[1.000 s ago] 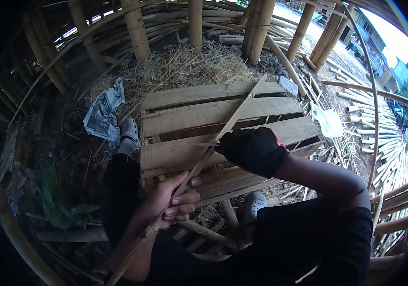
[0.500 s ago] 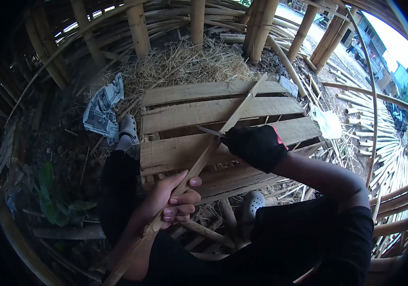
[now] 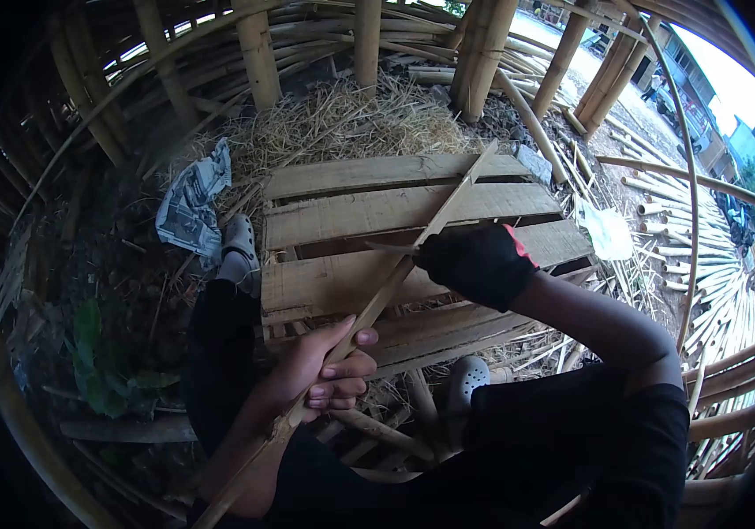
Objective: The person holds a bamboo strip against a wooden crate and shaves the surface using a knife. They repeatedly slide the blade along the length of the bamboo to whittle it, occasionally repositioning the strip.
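Observation:
A long bamboo strip (image 3: pixel 448 207) runs diagonally from my lap over a slatted wooden platform (image 3: pixel 333 222). Bare and closed, my left hand (image 3: pixel 332 366) grips the strip's lower part, thumb along its top. My right hand (image 3: pixel 476 266), in a black and red glove, is closed around a knife (image 3: pixel 388 248). The blade points left and lies across the strip, near its middle. The knife's handle is hidden inside the glove, and the blade's edge is hard to make out.
Crumpled newspaper (image 3: pixel 194 204) lies left of the platform, by my clog (image 3: pixel 241 240). Dry shavings (image 3: pixel 351 123) pile up behind it, below upright bamboo posts (image 3: pixel 257 62). Many bamboo poles (image 3: pixel 695 238) lie on the right, near a white plastic sheet (image 3: pixel 605 229).
The view has shifted very slightly. The knife blade sits at a somewhat different angle on the strip, with my right hand barely displaced. My left hand keeps its grip.

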Motion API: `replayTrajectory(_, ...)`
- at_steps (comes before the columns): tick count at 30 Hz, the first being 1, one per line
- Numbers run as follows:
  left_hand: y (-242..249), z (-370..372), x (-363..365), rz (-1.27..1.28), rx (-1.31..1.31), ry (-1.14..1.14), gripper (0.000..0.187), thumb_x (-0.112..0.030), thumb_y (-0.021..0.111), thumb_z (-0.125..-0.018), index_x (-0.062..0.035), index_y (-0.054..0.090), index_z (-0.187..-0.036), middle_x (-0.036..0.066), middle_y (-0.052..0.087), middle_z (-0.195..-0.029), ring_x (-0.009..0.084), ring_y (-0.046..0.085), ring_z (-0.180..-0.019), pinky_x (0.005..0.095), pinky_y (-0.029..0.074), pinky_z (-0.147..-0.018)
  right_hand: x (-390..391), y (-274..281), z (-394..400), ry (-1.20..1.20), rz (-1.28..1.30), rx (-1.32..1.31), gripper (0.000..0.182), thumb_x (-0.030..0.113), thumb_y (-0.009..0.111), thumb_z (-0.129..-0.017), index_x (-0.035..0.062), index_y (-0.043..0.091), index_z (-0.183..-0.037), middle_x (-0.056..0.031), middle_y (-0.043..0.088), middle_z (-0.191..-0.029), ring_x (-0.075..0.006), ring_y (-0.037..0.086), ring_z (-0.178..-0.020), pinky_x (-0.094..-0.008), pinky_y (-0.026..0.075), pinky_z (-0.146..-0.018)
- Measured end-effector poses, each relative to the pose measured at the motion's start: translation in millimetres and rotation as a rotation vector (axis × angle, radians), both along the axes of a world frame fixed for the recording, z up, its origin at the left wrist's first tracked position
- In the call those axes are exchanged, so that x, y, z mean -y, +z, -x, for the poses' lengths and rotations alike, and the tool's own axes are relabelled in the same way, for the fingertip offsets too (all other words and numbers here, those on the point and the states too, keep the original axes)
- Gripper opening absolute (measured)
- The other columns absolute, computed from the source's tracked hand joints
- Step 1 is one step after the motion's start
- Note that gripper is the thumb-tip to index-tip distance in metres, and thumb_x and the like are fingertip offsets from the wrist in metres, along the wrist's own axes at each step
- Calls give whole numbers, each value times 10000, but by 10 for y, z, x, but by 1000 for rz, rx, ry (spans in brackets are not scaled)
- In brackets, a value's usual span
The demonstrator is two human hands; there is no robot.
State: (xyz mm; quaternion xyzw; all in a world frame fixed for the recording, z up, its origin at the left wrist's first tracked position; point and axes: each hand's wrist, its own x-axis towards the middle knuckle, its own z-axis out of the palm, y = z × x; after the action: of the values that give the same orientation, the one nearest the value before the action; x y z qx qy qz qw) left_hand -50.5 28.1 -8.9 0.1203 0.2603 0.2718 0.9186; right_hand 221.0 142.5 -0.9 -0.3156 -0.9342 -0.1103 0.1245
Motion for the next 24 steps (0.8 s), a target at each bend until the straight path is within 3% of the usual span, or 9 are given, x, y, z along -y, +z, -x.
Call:
replayTrajectory(3, -32, 12, -3, 8, -3, -4, 297, -401, 316, -1077, -132, 408, -991, -73, 324, -530, 4, 257, -322, 148, 235, -285, 46, 0, 32, 125, -69, 18, 161, 256, 651, -875, 212, 705, -1021, 10, 673, -784, -200, 691, -657, -358, 535, -515)
replayTrajectory(5, -71, 22, -24, 30, 84, -4, 291, -394, 319, -1076, -133, 410, -989, -74, 324, -531, 3, 261, -324, 148, 233, -283, -213, 10, -49, -126, -1, 223, 170, 239, 644, -867, 235, 708, -1025, 7, 684, -829, -200, 694, -690, -356, 538, -528)
replayTrajectory(7, -42, 2, -18, 29, 67, 0, 290, -393, 320, -1076, -133, 412, -987, -75, 325, -531, 3, 264, -325, 147, 233, -281, -162, 12, -34, -144, 29, 201, 177, 225, 638, -857, 242, 708, -1018, 3, 695, -877, -202, 696, -721, -358, 542, -541)
replayTrajectory(11, -12, -7, 21, 35, 48, 14, 294, -391, 313, -1077, -132, 415, -982, -75, 328, -531, 6, 278, -324, 149, 230, -281, -41, -35, -30, 140, 10, -39, 186, 271, 630, -889, 190, 708, -1037, -21, 715, -905, -229, 712, -744, -366, 561, -589)
replayTrajectory(13, -44, -6, -36, 58, 69, 8, 296, -391, 307, -1078, -131, 412, -986, -75, 327, -532, 9, 279, -324, 151, 229, -285, -266, 25, -82, -76, 71, 257, 196, 275, 634, -895, 211, 710, -1065, -13, 706, -907, -224, 709, -767, -369, 569, -620)
replayTrajectory(17, -21, 10, -24, 30, 67, -15, 297, -388, 297, -1078, -127, 407, -991, -75, 322, -533, 13, 283, -326, 153, 233, -293, 14, 42, -12, 91, 6, 50, 173, 264, 626, -895, 220, 709, -1040, -7, 702, -906, -218, 705, -755, -364, 563, -595)
replayTrajectory(19, -14, 11, -13, 30, 64, -8, 298, -387, 293, -1079, -126, 407, -991, -74, 322, -532, 13, 281, -326, 153, 234, -294, -36, 51, -36, 47, 34, 105, 179, 274, 614, -909, 236, 709, -1056, -5, 705, -886, -218, 705, -743, -353, 561, -593)
replayTrajectory(21, -25, -6, -8, 37, 69, -1, 300, -387, 290, -1079, -125, 406, -990, -74, 322, -532, 13, 278, -325, 153, 235, -295, -390, -40, -205, -210, -50, 358, 209, 293, 614, -920, 268, 709, -1104, -3, 705, -854, -216, 701, -716, -348, 562, -596)
replayTrajectory(24, -23, -3, -32, 29, 48, -4, 303, -388, 283, -1080, -126, 406, -991, -71, 328, -529, 17, 274, -320, 157, 232, -296, -234, 47, -128, -124, 99, 151, 171, 276, 615, -918, 226, 711, -1050, -14, 691, -817, -226, 695, -697, -363, 558, -584)
